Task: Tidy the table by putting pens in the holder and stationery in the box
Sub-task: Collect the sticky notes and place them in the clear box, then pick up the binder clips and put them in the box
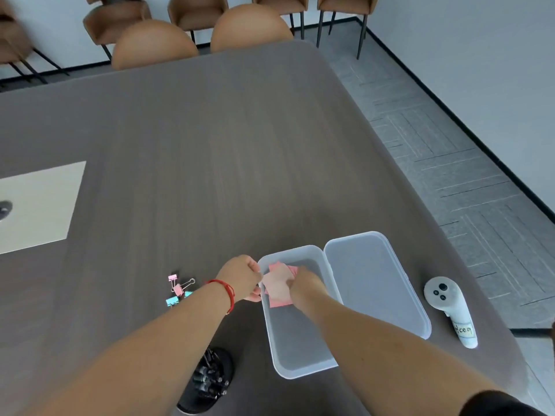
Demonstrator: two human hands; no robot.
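A clear plastic box (300, 352) stands open near the table's front edge, its lid (372, 283) folded out to the right. Pink sticky notes (277, 285) lie in the box's far end. My right hand (303, 285) is inside the box, fingers closed on the notes. At the box's left rim, my left hand (243, 276) is curled, touching the notes' edge. A black pen holder (210, 382) full of dark pens stands under my left forearm. Pink and blue binder clips (178, 291) lie on the table to the left.
A white controller (450, 307) with a handwritten label lies right of the lid, close to the table's right edge. A pale sheet (39, 205) with a dark object lies at far left. Brown chairs (249, 28) stand beyond the far edge.
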